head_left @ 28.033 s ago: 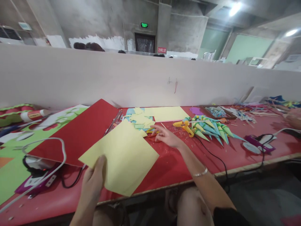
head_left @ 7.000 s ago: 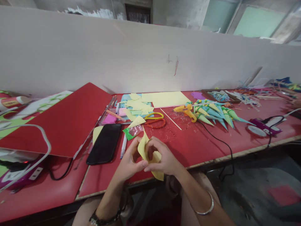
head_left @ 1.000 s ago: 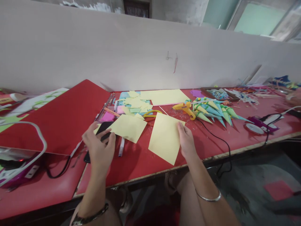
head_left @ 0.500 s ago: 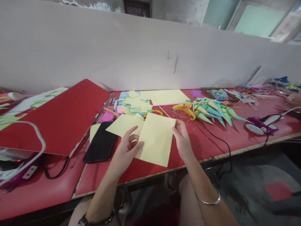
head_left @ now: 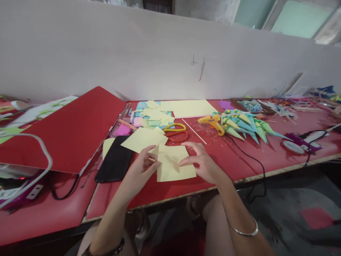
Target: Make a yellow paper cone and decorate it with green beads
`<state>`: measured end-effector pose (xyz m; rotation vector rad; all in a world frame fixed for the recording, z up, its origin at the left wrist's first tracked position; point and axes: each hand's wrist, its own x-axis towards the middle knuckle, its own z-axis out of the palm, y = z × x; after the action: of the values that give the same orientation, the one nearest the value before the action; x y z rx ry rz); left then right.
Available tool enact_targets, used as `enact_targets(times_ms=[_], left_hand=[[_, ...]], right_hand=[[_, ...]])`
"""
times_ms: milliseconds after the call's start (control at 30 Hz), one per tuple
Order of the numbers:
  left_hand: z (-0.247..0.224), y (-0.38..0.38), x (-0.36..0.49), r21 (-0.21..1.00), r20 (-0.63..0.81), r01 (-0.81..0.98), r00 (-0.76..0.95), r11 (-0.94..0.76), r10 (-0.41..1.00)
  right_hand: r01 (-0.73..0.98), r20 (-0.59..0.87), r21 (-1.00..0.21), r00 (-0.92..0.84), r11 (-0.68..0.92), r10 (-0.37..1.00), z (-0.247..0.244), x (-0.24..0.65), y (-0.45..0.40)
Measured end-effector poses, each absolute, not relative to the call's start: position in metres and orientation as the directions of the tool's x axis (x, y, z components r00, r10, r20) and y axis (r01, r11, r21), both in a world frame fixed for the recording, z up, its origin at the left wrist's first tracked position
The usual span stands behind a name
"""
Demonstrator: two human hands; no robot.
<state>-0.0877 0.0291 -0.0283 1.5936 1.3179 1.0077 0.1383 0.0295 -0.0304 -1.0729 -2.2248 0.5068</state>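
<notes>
A pale yellow paper sheet (head_left: 173, 170) appears to lie flat on the red table close to its front edge. My left hand (head_left: 144, 167) is at the sheet's left edge, thumb and forefinger apart, the other fingers loosely curled. Over the sheet's right part is my right hand (head_left: 205, 163), open, with thumb and forefinger spread; its thumb tip is over the paper, and whether it touches cannot be told. Another yellow sheet (head_left: 142, 138) lies behind my left hand, partly over a black phone (head_left: 114, 160). Scissors (head_left: 176, 132) with yellow and red handles lie just beyond the sheets.
A yellow glue gun (head_left: 211, 122) lies right of a thin stick (head_left: 194, 131), beside several green-and-blue paper cones (head_left: 246, 126). Paper scraps (head_left: 154, 115) are heaped at the back. A large red board (head_left: 71, 131) leans at left. A black cord (head_left: 247, 154) hangs over the table edge.
The yellow sheet has gone from being held up at its right edge to lying lower on the table. My right hand has let go of that edge and spread its fingers, uncovering the scissors.
</notes>
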Motion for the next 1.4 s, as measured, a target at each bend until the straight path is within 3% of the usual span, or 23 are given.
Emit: enact_targets(times_ms=[133, 300, 567, 800, 967, 1133, 1233, 1400], left_hand=[[-0.029, 0.029, -0.096, 0.736, 0.146, 0.623, 0.234, -0.264, 0.961], [-0.036, 0.027, -0.094, 0.594, 0.109, 0.695, 0.430, -0.406, 0.896], [-0.039, 0.027, -0.094, 0.529, 0.067, 0.718, 0.496, -0.453, 0.866], [-0.037, 0.027, -0.094, 0.488, 0.003, 0.743, 0.522, -0.457, 0.853], [-0.039, 0.027, -0.093, 0.467, 0.007, 0.739, 0.546, -0.485, 0.838], [-0.039, 0.025, -0.092, 0.409, -0.006, 0.751, 0.570, -0.518, 0.822], [-0.038, 0.024, -0.092, 0.371, -0.024, 0.756, 0.588, -0.539, 0.808], [-0.036, 0.024, -0.090, 0.357, -0.055, 0.765, 0.590, -0.536, 0.805]], right_hand=[[0.636, 0.248, -0.482, -0.560, 0.602, 0.790, -0.029, 0.143, 0.027], [0.623, 0.142, -0.464, -0.649, 0.630, 0.747, -0.030, 0.143, 0.021], [0.549, 0.028, -0.621, -0.697, 0.559, 0.716, -0.027, 0.159, 0.024], [0.622, 0.001, -0.599, -0.630, 0.505, 0.777, -0.024, 0.163, 0.019], [0.571, -0.059, -0.654, -0.693, 0.496, 0.719, -0.023, 0.166, 0.018], [0.622, -0.150, -0.676, -0.642, 0.396, 0.751, -0.020, 0.171, 0.020], [0.633, -0.120, -0.665, -0.613, 0.395, 0.781, -0.022, 0.167, 0.020], [0.664, 0.048, -0.590, -0.539, 0.460, 0.841, -0.031, 0.146, 0.021]])
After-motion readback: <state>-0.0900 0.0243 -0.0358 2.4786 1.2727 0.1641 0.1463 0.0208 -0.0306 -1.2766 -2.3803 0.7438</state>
